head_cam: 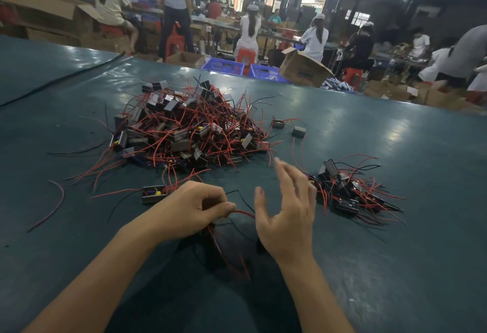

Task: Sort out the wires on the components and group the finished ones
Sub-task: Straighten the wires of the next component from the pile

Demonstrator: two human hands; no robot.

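Observation:
A big tangled pile of small black components with red and black wires lies mid-table. A smaller, tidier group of components lies at the right. My left hand pinches a red wire between thumb and fingers; more red and black wires hang down below that hand, and the component they belong to is mostly hidden under it. My right hand hovers just right of the wire, fingers spread and straight, holding nothing. One loose component lies just left of my left hand.
The dark green table stretches wide. Two stray components lie right of the big pile, and a loose red wire at the left. Beyond the far edge are blue crates, cardboard boxes and several workers.

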